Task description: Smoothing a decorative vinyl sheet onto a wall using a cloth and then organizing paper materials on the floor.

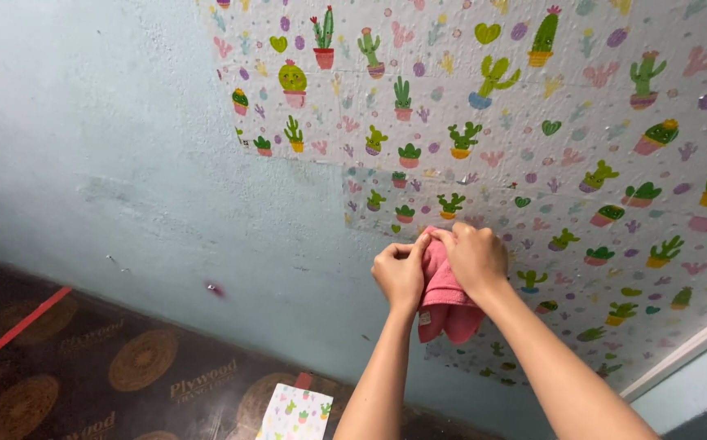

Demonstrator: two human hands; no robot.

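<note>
You held the pink cloth [443, 285] tight with your left hand [400, 273] and right hand [475, 259], both squeezing it. You pressed it flat on the cactus wallpaper [581, 130], likely so it rubbed well.

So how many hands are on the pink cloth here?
2. The left hand grips the pink cloth at its left edge; the right hand presses its top against the cactus-patterned wall covering.
</note>
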